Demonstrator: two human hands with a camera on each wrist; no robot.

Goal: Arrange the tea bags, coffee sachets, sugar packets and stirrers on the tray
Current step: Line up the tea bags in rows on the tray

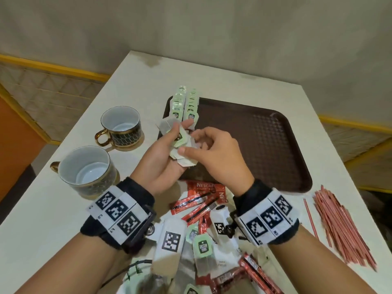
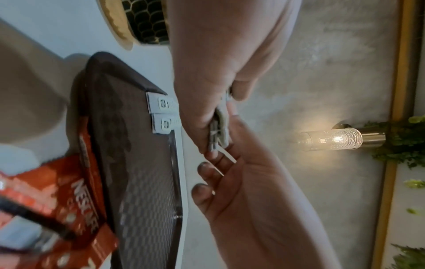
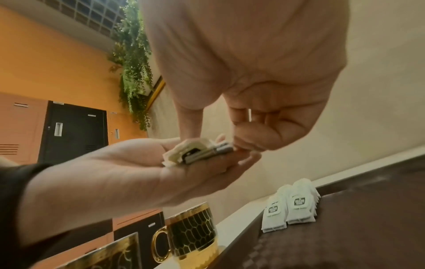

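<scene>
Tea bags (image 1: 180, 143) between both hands.

Beige walls (image 1: 191, 24), orange wall (image 3: 57, 60), lit wall lamp (image 2: 331, 139)

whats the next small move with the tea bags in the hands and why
Probably the right hand should lift one tea bag off the stack held in the left hand and set it at the near end of the two rows on the tray, since both rows already run along its left edge.
</scene>
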